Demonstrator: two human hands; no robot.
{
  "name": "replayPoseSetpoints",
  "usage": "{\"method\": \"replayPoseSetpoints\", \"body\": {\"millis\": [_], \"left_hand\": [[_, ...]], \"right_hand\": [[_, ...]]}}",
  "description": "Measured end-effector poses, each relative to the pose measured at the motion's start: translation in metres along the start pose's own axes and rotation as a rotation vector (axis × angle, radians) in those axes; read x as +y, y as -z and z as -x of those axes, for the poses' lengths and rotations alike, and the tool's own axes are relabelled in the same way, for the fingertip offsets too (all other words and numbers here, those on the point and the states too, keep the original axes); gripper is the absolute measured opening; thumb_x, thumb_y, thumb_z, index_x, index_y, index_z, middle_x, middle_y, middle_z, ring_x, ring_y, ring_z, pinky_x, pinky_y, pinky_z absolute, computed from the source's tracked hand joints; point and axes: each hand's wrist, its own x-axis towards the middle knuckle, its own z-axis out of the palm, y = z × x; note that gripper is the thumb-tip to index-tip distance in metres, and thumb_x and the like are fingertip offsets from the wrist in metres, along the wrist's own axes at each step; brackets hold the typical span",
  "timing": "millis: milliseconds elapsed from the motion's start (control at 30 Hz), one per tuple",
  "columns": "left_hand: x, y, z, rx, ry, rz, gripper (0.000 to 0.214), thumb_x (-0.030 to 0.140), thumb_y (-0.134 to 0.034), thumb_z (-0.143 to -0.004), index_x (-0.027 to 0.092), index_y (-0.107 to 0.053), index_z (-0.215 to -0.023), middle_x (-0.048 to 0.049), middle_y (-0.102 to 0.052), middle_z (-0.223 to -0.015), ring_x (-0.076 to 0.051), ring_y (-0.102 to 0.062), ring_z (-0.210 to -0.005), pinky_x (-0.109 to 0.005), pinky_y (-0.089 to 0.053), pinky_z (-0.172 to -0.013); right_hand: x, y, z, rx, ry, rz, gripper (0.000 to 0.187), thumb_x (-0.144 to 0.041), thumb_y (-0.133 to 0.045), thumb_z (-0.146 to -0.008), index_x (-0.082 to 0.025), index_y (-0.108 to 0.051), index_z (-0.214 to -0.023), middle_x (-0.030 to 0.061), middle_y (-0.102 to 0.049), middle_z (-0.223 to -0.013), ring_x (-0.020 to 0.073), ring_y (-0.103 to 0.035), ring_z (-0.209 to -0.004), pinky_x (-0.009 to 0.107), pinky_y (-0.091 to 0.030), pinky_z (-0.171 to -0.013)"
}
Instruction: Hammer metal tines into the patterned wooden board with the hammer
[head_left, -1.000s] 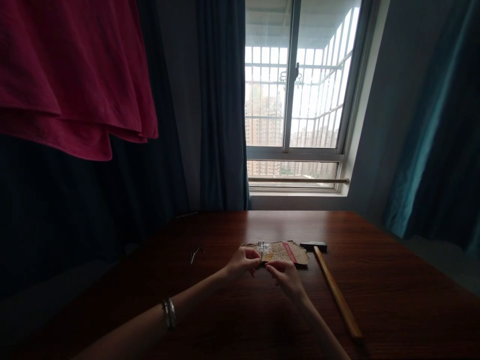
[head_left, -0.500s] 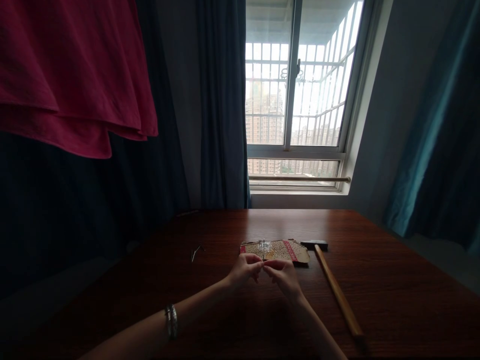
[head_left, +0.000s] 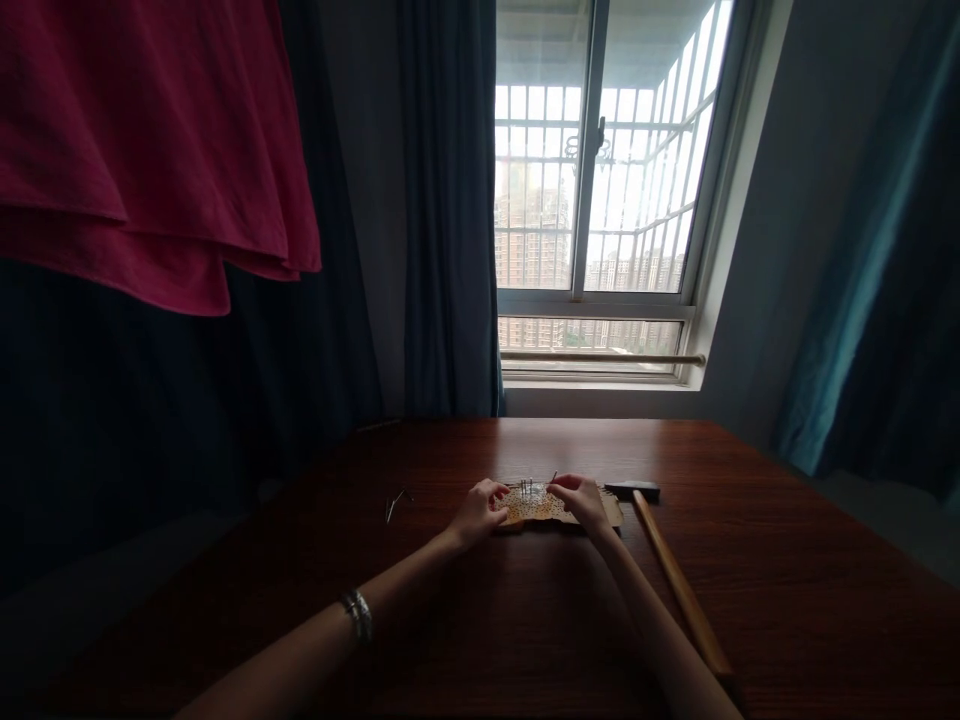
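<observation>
A flat, speckled cardboard-like piece (head_left: 536, 507) with ragged edges lies on the table in front of me. Several thin nails (head_left: 526, 487) stand upright near its far side. My left hand (head_left: 478, 512) has thumb and fingers closed around the left end of the piece. Over its right half, my right hand (head_left: 581, 498) pinches a nail (head_left: 555, 477), whose upper end sticks out above the fingertips, tilted a little. Whether the nail's lower tip touches the piece is hidden by the fingers.
A hammer lies to the right, its dark head (head_left: 634, 492) beside the piece and its wooden handle (head_left: 684, 590) pointing toward me. Loose nails (head_left: 396, 504) rest on the brown table (head_left: 450, 640) at left. A pink cloth (head_left: 157, 150) hangs at upper left.
My hands, earlier together at the near edge of the piece, have parted. The left moved onto its left end; the right moved up and right over it with a nail.
</observation>
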Motion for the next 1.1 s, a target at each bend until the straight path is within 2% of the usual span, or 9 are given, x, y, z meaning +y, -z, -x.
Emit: {"method": "replayPoseSetpoints", "body": {"millis": [67,167,267,400,500,767,933,1100], "left_hand": [[-0.012,0.004,-0.014,-0.006,-0.073,-0.114,0.033,0.028,-0.069,-0.065,0.015,-0.067,-0.095,-0.0094,-0.061,-0.095,-0.023,-0.055,-0.092,-0.034,-0.045,-0.082],[-0.025,0.003,-0.033,-0.036,-0.166,-0.13,0.046,0.033,-0.073,-0.062,0.017,-0.064,-0.105,-0.0103,-0.059,-0.107,-0.026,-0.05,-0.106,-0.036,-0.041,-0.091],[-0.033,-0.007,-0.045,-0.089,-0.196,-0.09,0.063,0.045,-0.076,-0.057,0.017,-0.061,-0.112,-0.0113,-0.056,-0.116,-0.028,-0.046,-0.113,-0.037,-0.038,-0.096],[-0.038,-0.021,-0.047,-0.211,-0.232,-0.15,0.083,0.057,-0.077,-0.047,0.015,-0.058,-0.116,-0.0135,-0.057,-0.115,-0.031,-0.047,-0.112,-0.04,-0.038,-0.095],[-0.037,-0.025,-0.046,-0.234,-0.232,-0.182,0.084,0.059,-0.075,-0.049,0.014,-0.057,-0.118,-0.0145,-0.057,-0.115,-0.031,-0.049,-0.109,-0.04,-0.039,-0.094],[-0.032,-0.023,-0.047,-0.254,-0.211,-0.159,0.082,0.056,-0.074,-0.052,0.015,-0.055,-0.121,-0.0129,-0.055,-0.121,-0.031,-0.049,-0.112,-0.039,-0.037,-0.097],[-0.037,-0.025,-0.046,-0.241,-0.208,-0.197,0.085,0.06,-0.072,-0.053,0.018,-0.052,-0.125,-0.011,-0.054,-0.125,-0.031,-0.046,-0.116,-0.039,-0.035,-0.099],[-0.045,-0.025,-0.05,-0.249,-0.188,-0.155,0.081,0.061,-0.071,-0.055,0.019,-0.055,-0.122,-0.0095,-0.057,-0.12,-0.029,-0.049,-0.111,-0.036,-0.037,-0.096]], "right_hand": [[0.0,0.0,-0.014,-0.008,0.038,0.021,0.03,-0.042,-0.064,-0.063,-0.014,-0.072,-0.073,0.0081,-0.071,-0.071,0.0197,-0.063,-0.065,0.028,-0.049,-0.056],[0.001,-0.006,-0.026,-0.047,0.101,0.049,0.027,-0.04,-0.063,-0.065,-0.015,-0.073,-0.072,0.0078,-0.072,-0.074,0.0213,-0.065,-0.074,0.03,-0.049,-0.069],[0.005,-0.013,-0.031,-0.084,0.136,0.075,0.028,-0.039,-0.062,-0.066,-0.015,-0.073,-0.073,0.0078,-0.073,-0.076,0.0213,-0.065,-0.074,0.031,-0.048,-0.072],[0.017,-0.017,-0.034,-0.081,0.145,0.121,0.028,-0.038,-0.059,-0.069,-0.015,-0.073,-0.076,0.008,-0.073,-0.079,0.0213,-0.065,-0.075,0.031,-0.049,-0.072],[0.024,-0.017,-0.036,-0.073,0.15,0.147,0.027,-0.037,-0.06,-0.07,-0.015,-0.073,-0.077,0.008,-0.073,-0.08,0.0213,-0.065,-0.075,0.031,-0.049,-0.073],[0.03,-0.018,-0.042,-0.087,0.181,0.186,0.022,-0.032,-0.058,-0.071,-0.017,-0.073,-0.077,0.0063,-0.073,-0.078,0.0198,-0.065,-0.074,0.029,-0.049,-0.071],[0.035,-0.019,-0.045,-0.096,0.197,0.198,0.022,-0.031,-0.057,-0.071,-0.017,-0.072,-0.076,0.0058,-0.073,-0.077,0.0187,-0.065,-0.073,0.026,-0.048,-0.068],[0.041,-0.019,-0.047,-0.097,0.205,0.209,0.022,-0.031,-0.056,-0.071,-0.018,-0.072,-0.077,0.0051,-0.073,-0.078,0.0183,-0.065,-0.074,0.025,-0.048,-0.069]]}}
